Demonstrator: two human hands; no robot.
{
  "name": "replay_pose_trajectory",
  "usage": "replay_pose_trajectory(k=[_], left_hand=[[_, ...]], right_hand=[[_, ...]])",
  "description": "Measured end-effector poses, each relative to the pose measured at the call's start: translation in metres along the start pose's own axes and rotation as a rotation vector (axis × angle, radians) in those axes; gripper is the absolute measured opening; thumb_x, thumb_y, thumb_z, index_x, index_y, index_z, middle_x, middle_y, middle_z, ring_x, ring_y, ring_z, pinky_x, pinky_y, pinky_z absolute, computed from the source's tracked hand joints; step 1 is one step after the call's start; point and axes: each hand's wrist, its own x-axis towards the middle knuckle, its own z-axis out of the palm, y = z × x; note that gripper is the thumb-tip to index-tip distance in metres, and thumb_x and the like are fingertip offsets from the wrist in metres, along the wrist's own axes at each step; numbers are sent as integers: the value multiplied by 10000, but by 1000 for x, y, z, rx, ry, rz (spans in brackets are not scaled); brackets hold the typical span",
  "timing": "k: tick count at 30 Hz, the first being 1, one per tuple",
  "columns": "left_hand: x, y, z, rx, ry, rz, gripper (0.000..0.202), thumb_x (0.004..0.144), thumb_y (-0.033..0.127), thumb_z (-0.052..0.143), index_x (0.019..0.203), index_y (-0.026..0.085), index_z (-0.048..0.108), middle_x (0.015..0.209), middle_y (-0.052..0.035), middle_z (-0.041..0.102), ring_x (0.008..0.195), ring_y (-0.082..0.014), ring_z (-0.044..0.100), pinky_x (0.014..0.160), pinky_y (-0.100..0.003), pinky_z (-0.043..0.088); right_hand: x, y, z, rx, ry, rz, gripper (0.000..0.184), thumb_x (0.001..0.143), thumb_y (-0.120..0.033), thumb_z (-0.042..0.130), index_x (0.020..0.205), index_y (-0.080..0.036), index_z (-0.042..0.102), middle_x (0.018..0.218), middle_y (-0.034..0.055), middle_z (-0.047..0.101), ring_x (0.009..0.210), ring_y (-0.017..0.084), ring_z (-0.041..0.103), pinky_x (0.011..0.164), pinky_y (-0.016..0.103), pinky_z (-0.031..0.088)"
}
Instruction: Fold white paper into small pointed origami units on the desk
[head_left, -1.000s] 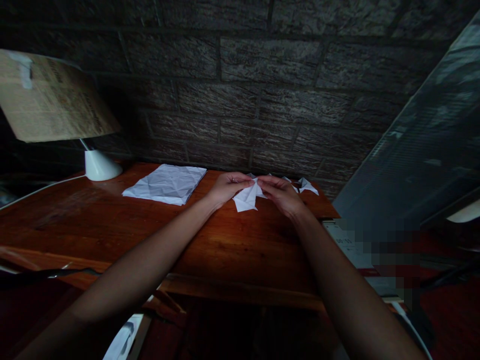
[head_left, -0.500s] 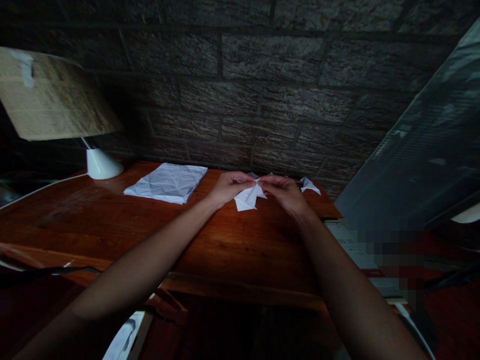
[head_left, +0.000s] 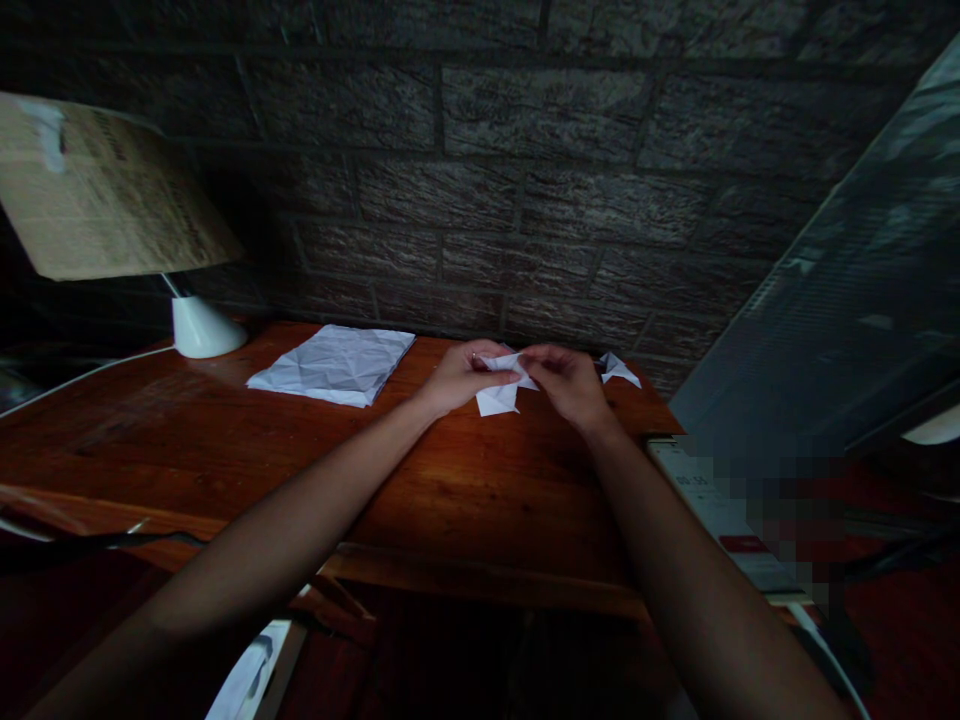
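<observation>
A folded piece of white paper (head_left: 496, 399) is held between my two hands above the wooden table (head_left: 465, 490). My left hand (head_left: 459, 378) pinches it from the left, thumb across its front. From the other side my right hand (head_left: 568, 380) grips its right part between thumb and fingers. Pointed flaps of the paper hang below the fingers; its upper part is partly hidden by them. Just right of my right hand lies another folded white paper piece (head_left: 621, 371). A stack of creased white paper sheets (head_left: 337, 365) rests to the left of my left hand.
A lamp with a white base (head_left: 202, 328) and a brown shade (head_left: 112, 195) stands at the table's left. Behind the table rises a dark brick wall (head_left: 480, 200). A grey slanted panel (head_left: 817, 280) and a white box (head_left: 697, 490) are on the right.
The folded paper has turned a little between my hands, and its lower flap has shifted slightly right. My left thumb now reaches further across it. The sheets and lamp stay put.
</observation>
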Motion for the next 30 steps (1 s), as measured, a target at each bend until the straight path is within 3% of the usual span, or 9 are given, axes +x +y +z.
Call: replay_pose_trajectory(k=[11,23,30], left_hand=[[1,2,3,-65,15,-103,342,548,266,870,836,154,724,724,-20,697,594,-130,587,586,-268,427],[-1,2,6,-71,20,-126,319,529,215,858,813,144,729,715,-5,697,598,-117,589,609,-257,433],[-1,2,5,-93,13,-125,317,521,204,861,805,149,730,725,-4,696,610,-119,590,610,-256,429]], right_hand=[[0,-3,-2,153,-27,76,228,705,-421,764,853,-248,779,886,14,753,789,168,626,800,336,491],[0,-3,-10,-119,-141,-63,251,800,-420,690,899,-200,759,882,32,743,780,163,627,784,330,497],[-2,-6,-10,-81,-169,-75,198,785,-377,719,893,-214,749,893,27,748,811,171,655,830,357,514]])
